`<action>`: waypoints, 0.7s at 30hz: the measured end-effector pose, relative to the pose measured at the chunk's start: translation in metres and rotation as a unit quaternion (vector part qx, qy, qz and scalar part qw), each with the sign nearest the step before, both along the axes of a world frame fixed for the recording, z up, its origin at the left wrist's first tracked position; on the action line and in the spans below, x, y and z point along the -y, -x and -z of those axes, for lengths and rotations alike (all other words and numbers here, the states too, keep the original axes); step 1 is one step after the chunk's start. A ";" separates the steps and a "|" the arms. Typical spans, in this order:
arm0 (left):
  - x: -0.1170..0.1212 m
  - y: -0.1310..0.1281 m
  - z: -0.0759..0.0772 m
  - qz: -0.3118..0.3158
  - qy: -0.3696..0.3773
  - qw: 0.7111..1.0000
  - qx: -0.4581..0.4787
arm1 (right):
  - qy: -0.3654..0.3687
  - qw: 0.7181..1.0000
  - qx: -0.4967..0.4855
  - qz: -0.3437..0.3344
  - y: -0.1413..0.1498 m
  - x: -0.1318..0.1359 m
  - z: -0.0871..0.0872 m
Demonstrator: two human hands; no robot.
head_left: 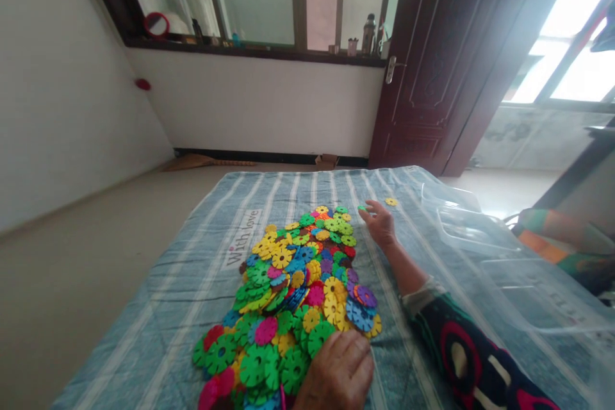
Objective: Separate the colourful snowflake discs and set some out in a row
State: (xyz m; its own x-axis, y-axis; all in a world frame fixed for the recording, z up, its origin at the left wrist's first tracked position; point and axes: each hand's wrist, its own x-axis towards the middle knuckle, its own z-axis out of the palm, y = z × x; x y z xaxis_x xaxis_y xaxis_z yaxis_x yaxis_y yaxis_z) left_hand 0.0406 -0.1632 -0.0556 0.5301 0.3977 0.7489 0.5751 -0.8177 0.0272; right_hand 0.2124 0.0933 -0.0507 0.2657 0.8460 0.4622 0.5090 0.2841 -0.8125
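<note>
A heap of coloured plastic snowflake discs (298,282) lies on a blue striped cloth (192,282) that covers the table. My right hand (380,224), on a dark patterned sleeve, reaches past the heap's far right corner. Its fingertips are closed on a single green disc (362,208). A lone yellow disc (391,202) lies just beyond that hand. My left hand (339,371) rests knuckles up at the heap's near edge. Its fingers curl down onto green discs, and what they hold is hidden.
Clear plastic containers (480,237) stand along the right side of the cloth. A seated person's striped sleeve (557,230) shows at the far right. Beyond the table are bare floor, a white wall, a broom (202,162), a window sill with bottles and a dark wooden door (432,64).
</note>
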 end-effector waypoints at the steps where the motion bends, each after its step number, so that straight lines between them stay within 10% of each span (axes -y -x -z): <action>1: 0.000 0.000 0.000 0.001 0.000 1.000 0.000 | 0.001 1.000 0.003 -0.002 0.001 0.000 0.001; 21: -0.005 0.001 0.004 -0.020 -0.042 0.999 0.011 | 0.045 0.985 0.169 0.015 0.015 -0.024 0.002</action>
